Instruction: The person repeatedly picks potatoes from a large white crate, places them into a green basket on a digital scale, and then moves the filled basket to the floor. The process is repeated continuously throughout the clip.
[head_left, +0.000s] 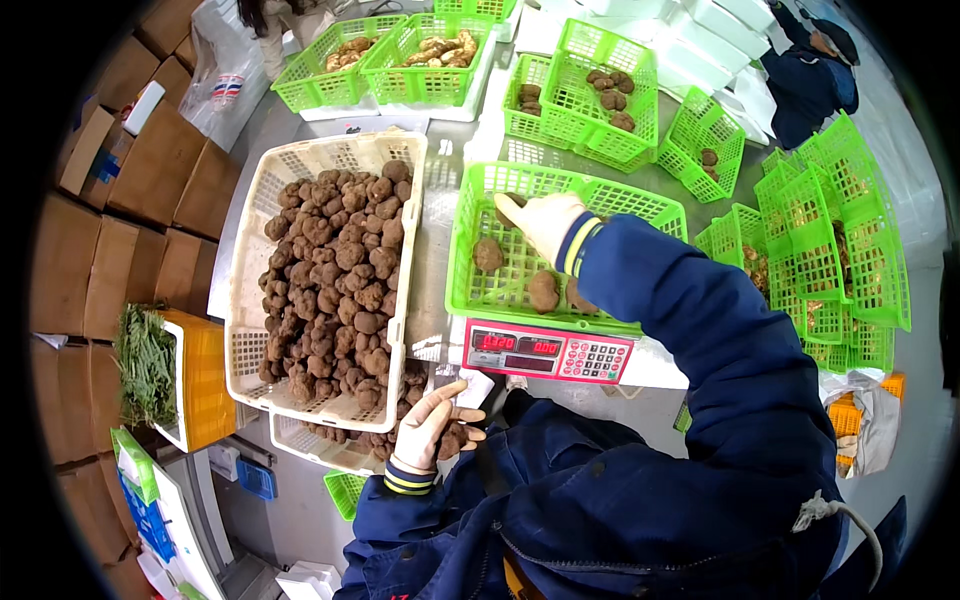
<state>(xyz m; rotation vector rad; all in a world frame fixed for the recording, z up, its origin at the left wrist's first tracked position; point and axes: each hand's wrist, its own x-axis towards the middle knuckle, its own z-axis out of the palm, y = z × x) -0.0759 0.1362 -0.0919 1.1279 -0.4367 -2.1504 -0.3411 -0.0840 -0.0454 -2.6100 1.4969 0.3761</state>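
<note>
My right hand (549, 223), in a pale glove, pinches a dark truffle (510, 208) over the green plastic basket (568, 324). Inside that basket lie a few more brown truffles (489, 255), one partly covered by my sleeve. The basket sits on a digital scale (547, 352) with lit red digits and a keypad. Close to my body, my left hand (426, 431), also gloved, has a lumpy truffle (451, 441) in its fingers. Beside it stands a white plastic crate (234, 322), heaped with truffles (337, 277). A second white crate (289, 446) of truffles shows below.
Green baskets of pale mushrooms (442, 54) and of truffles (611, 99) line the table's far side. More green baskets (840, 232) are stacked at right. Cardboard boxes (142, 180) and an orange box with green fronds (202, 382) stand left. Another person (810, 82) is at upper right.
</note>
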